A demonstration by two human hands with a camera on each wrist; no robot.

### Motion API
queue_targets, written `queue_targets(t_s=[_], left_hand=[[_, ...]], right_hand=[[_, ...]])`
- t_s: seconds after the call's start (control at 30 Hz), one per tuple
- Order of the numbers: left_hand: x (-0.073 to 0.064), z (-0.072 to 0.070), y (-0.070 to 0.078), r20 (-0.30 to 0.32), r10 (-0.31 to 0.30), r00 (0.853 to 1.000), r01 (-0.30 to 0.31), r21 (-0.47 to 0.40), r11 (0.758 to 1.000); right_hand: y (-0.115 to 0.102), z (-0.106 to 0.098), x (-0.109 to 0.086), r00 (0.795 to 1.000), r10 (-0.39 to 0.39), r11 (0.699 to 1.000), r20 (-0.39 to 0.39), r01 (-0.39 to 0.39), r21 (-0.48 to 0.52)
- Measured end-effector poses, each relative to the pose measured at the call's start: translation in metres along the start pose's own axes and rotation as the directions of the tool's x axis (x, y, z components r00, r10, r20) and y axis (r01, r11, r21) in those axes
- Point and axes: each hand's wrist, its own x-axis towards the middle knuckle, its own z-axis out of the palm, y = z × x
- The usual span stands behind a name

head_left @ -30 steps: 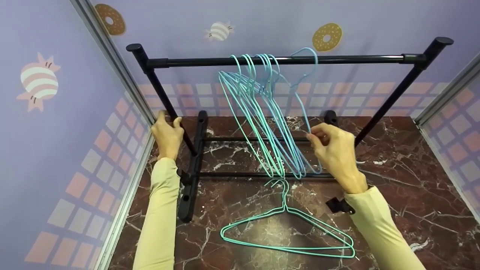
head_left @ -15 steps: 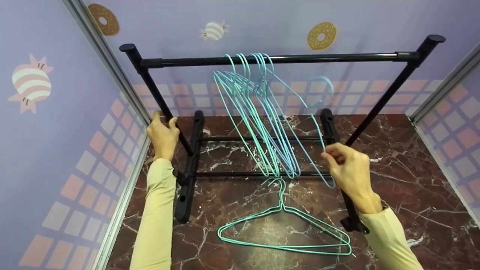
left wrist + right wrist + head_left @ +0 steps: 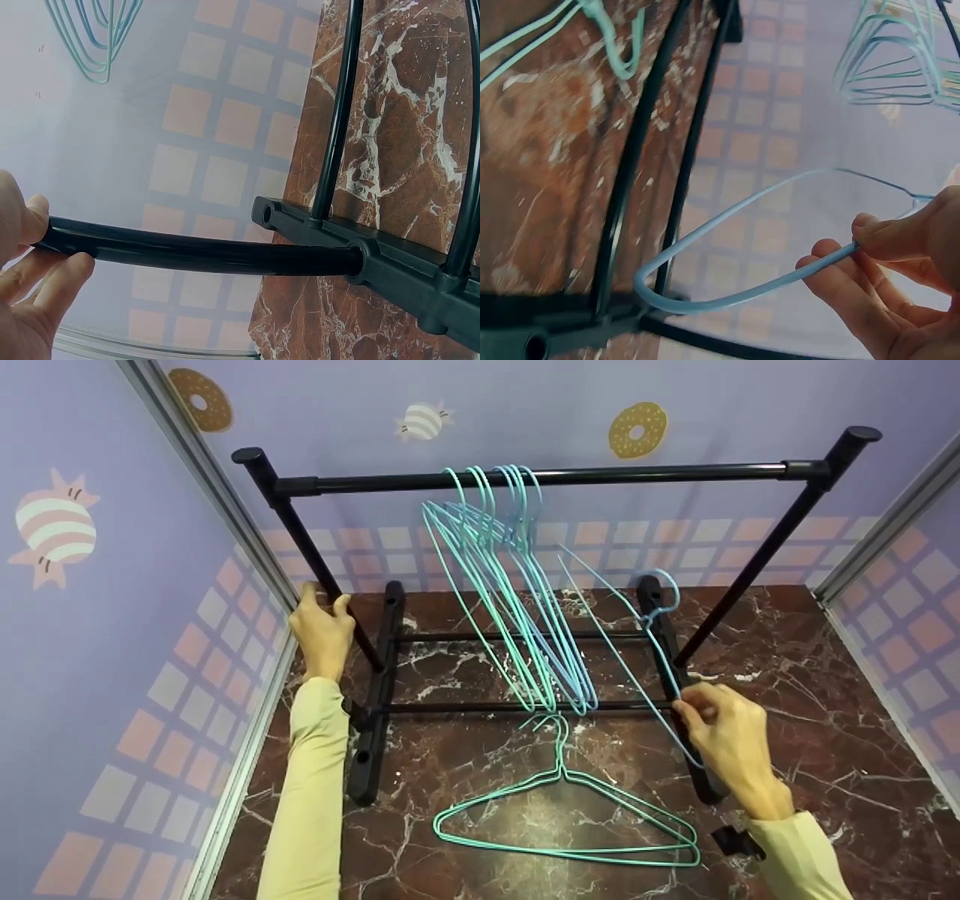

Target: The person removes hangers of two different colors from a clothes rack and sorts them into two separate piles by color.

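My right hand (image 3: 731, 739) pinches a blue wire hanger (image 3: 611, 645) by its sloping shoulder, thumb against fingers. That hanger is off the rail, its hook tilted to the right, in front of the rack's right side. In the right wrist view the hanger (image 3: 727, 300) runs out from between thumb and fingertips. My left hand (image 3: 322, 634) grips the left upright (image 3: 311, 544) of the black garment rack; the left wrist view shows thumb and fingers round this pole (image 3: 202, 251). Several green and blue hangers (image 3: 517, 607) hang bunched left of centre on the top rail (image 3: 660, 474).
Two green hangers (image 3: 566, 851) lie stacked on the dark red marbled floor (image 3: 495, 765) before the rack. Black feet (image 3: 373, 720) and two lower crossbars (image 3: 465, 708) form the rack's base. Patterned walls (image 3: 75, 660) stand left, right and behind.
The right hand has lifted the blue hanger off the rail and brought it down and to the right. The left hand keeps its hold on the upright. The head view has shifted slightly.
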Motion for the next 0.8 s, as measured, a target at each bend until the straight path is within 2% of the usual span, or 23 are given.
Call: queue_targets(t_s=[0.3, 0.5, 0.8], left_hand=[[0.001, 0.0, 0.002, -0.021, 0.025, 0.999, -0.024, 0.029, 0.999], [0.0, -0.001, 0.002, -0.006, 0.007, 1.0, -0.006, 0.017, 1.0], [-0.001, 0.0, 0.001, -0.017, 0.008, 1.0, -0.007, 0.016, 1.0]], right_hand=[[0.018, -0.014, -0.017, 0.999, 0.027, 0.997, -0.017, -0.028, -0.07], [0.025, -0.015, -0.028, 0.998, 0.051, 0.995, -0.021, -0.053, -0.081], [0.039, -0.018, -0.045, 0.997, 0.075, 0.994, -0.017, -0.076, -0.085]])
